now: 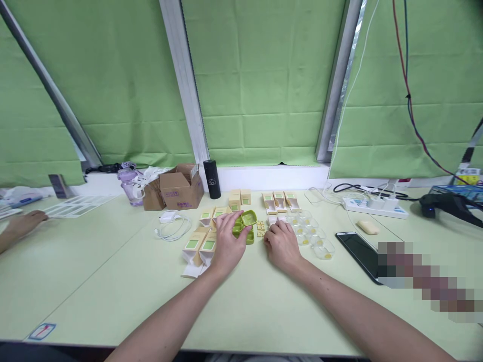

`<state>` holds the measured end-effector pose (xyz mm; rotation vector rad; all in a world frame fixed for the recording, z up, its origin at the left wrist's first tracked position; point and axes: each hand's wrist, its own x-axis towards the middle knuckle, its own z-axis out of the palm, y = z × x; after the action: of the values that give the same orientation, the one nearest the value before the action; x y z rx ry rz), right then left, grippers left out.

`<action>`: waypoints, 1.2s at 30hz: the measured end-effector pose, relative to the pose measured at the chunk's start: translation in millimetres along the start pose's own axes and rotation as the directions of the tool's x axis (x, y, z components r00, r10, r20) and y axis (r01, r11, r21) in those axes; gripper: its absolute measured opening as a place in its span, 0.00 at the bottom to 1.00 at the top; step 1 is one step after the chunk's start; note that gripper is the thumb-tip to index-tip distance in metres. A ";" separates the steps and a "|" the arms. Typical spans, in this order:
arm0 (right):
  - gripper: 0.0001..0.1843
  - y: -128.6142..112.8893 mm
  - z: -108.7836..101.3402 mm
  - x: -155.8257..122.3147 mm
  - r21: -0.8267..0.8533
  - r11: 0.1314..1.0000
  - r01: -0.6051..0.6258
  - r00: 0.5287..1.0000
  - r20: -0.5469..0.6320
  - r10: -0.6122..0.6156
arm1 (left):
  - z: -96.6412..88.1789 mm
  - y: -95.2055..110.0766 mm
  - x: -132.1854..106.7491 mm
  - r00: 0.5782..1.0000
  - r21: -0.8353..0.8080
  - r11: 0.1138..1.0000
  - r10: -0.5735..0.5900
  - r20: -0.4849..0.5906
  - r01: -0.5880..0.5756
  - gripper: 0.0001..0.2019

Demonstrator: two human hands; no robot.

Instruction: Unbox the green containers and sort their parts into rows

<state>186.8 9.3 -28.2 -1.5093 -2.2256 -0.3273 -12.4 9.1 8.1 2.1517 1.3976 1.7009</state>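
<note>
My left hand [228, 246] rests on the table with its fingers curled around a small green case [245, 223] whose lid stands open. My right hand [281, 244] lies beside it, fingers bent down over a small white piece [272, 219] at its fingertips; whether it grips the piece is hidden. Between the hands lie tiny yellow squares [260, 229]. Cream and green cartons [199, 244] lie left of my left hand. Clear plastic shells [315, 239] with yellow dots lie right of my right hand.
Upright cartons [279, 200] stand behind the hands. A black cylinder [212, 179], cardboard boxes [177, 188], a purple bottle [130, 187] and a white cable [171, 226] sit at the back left. A phone [360, 251] and a power strip [375, 206] lie right. Another person's hand [22, 223] rests far left.
</note>
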 end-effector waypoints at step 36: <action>0.09 -32.3 -38.0 -27.9 0.267 0.947 0.179 0.925 0.283 -0.254 | -9.2 15.1 19.9 0.669 -0.778 0.051 -0.547 0.503 0.627 0.13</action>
<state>173.9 -42.0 -6.5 -1.2588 -2.5818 0.1255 -11.1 9.3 34.6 0.7355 0.6874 1.3957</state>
